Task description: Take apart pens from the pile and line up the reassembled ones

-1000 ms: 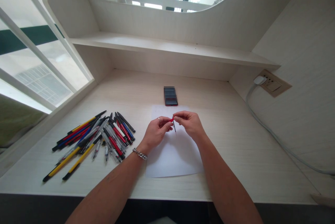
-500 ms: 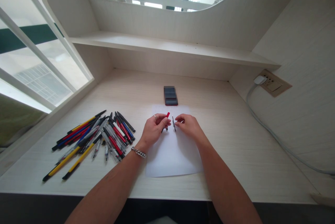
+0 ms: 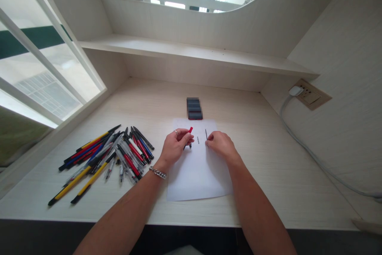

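Note:
Over a white sheet of paper (image 3: 193, 179), my left hand (image 3: 176, 145) is closed round red pen parts (image 3: 190, 130), with a dark piece poking out below the fingers. My right hand (image 3: 221, 143) pinches the lower end of a thin dark pen refill (image 3: 205, 133), which points away from me. Between the two hands a small grey spring (image 3: 197, 140) lies on the paper. Both hands are close to the sheet, and the fingers partly hide what the left one holds.
A large heap of pens (image 3: 131, 151), black, red, blue, yellow and clear, lies on the desk to the left. Beyond the paper is a dark phone (image 3: 194, 108). A charger with a grey cable (image 3: 304, 147) hangs from the wall socket (image 3: 312, 94) at right.
My right hand has moved right with the refill, away from my left hand. The spring now shows apart on the paper. My left hand has hardly moved.

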`<control>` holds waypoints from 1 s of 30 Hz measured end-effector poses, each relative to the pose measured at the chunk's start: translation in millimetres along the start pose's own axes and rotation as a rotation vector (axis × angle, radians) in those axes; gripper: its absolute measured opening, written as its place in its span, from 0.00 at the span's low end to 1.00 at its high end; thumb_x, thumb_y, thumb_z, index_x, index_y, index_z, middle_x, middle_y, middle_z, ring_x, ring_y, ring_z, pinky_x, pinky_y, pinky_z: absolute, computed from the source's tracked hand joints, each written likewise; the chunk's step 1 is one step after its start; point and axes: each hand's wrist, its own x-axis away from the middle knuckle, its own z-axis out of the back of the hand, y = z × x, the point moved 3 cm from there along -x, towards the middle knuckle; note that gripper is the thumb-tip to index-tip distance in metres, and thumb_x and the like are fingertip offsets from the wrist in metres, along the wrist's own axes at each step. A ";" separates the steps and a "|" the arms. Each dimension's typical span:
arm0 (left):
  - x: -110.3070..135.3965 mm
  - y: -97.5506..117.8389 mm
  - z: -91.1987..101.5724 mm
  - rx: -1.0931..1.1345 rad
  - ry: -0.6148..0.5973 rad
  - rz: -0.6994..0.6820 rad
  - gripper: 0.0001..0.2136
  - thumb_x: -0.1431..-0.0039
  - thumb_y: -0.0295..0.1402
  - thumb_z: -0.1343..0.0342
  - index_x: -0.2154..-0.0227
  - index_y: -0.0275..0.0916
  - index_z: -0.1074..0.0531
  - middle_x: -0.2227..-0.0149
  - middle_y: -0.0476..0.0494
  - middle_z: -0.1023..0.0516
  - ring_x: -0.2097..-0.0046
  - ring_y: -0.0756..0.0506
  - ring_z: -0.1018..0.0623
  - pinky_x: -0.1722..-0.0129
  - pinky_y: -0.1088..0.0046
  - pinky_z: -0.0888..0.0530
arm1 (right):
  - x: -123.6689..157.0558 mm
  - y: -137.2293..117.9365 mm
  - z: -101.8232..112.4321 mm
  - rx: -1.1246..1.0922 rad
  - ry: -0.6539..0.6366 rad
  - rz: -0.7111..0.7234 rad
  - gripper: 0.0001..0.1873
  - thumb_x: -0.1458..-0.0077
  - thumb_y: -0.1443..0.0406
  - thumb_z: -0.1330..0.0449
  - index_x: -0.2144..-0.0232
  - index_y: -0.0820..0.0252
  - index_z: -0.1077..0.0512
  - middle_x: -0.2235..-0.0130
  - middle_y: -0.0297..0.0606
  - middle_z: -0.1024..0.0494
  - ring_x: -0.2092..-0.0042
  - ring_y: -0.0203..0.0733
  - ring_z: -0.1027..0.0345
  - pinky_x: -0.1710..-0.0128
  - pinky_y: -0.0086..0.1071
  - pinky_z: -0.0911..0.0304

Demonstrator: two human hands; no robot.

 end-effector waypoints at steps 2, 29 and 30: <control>0.3 0.0 -0.7 -0.005 -0.006 -0.003 0.17 0.49 0.41 0.37 0.61 0.34 0.28 0.66 0.39 0.19 0.64 0.44 0.19 0.61 0.65 0.24 | -1.6 0.0 0.0 0.027 0.019 -0.036 0.08 0.51 0.61 0.41 0.71 0.56 0.23 0.65 0.45 0.20 0.63 0.49 0.28 0.69 0.34 0.42; 7.0 1.4 -12.8 -0.116 -0.155 0.003 0.13 0.47 0.39 0.39 0.64 0.35 0.26 0.66 0.40 0.19 0.64 0.45 0.21 0.62 0.69 0.26 | 10.4 -27.9 19.9 -1.330 0.259 0.207 0.15 0.51 0.58 0.37 0.64 0.61 0.29 0.67 0.39 0.22 0.72 0.34 0.34 0.72 0.31 0.36; 7.0 1.5 -12.8 -0.116 -0.157 0.003 0.13 0.47 0.39 0.39 0.64 0.35 0.26 0.66 0.40 0.19 0.63 0.45 0.21 0.62 0.69 0.26 | 10.6 -28.6 18.7 -1.322 0.243 0.212 0.14 0.51 0.58 0.37 0.64 0.61 0.29 0.67 0.39 0.21 0.73 0.34 0.34 0.72 0.31 0.36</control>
